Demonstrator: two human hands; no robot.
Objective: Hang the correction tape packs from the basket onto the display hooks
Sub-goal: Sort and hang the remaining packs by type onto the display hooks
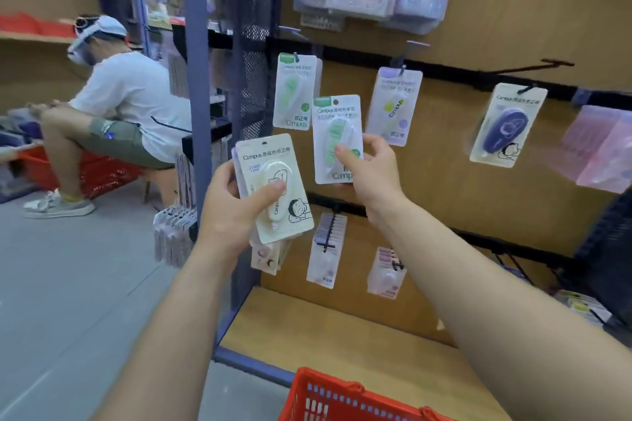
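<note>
My left hand [239, 212] grips a small stack of correction tape packs, with a cream pack [273, 186] on top. A green correction tape pack [337, 133] is pinched at its lower part by my right hand [369, 178] and held up in front of the display wall. On the hooks hang a green pack [294, 94], a lilac pack [393, 106] and a dark purple pack [506, 125]. A bare hook [537, 67] sticks out at the upper right. The red basket [342, 396] sits at the bottom edge below my arms.
More packs [326, 249] hang on lower hooks above a wooden shelf [342, 335]. A blue metal upright [195, 79] bounds the display on the left. A seated person [113, 113] works at a red crate on the left. Pink packets [602, 147] hang at the right.
</note>
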